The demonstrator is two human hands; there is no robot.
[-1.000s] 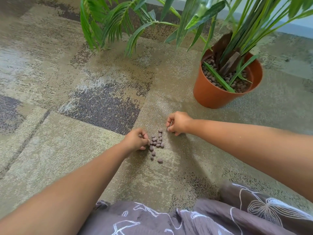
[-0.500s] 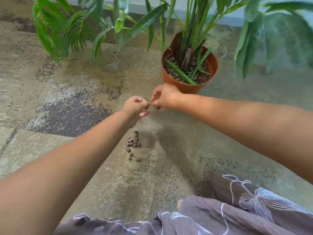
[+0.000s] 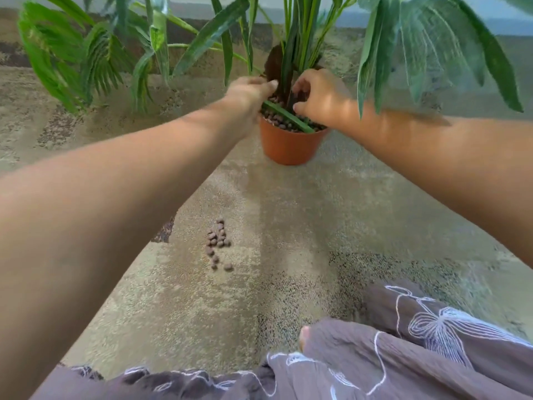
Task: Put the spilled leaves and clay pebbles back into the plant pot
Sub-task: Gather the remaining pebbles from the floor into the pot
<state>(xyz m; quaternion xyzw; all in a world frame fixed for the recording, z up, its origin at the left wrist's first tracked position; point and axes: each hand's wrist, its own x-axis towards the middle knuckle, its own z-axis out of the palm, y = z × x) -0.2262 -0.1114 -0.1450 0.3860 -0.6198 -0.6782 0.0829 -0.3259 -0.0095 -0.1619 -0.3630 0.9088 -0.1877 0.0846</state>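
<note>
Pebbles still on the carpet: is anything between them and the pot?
Nothing visible on the bare carpet between the pebbles and the pot. At its mouth, both hands and a fallen green leaf cover part of the opening.

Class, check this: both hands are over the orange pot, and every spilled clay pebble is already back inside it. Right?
Not quite. The head view shows both hands, left and right, over the orange pot, but a cluster of clay pebbles lies on the carpet.
</note>
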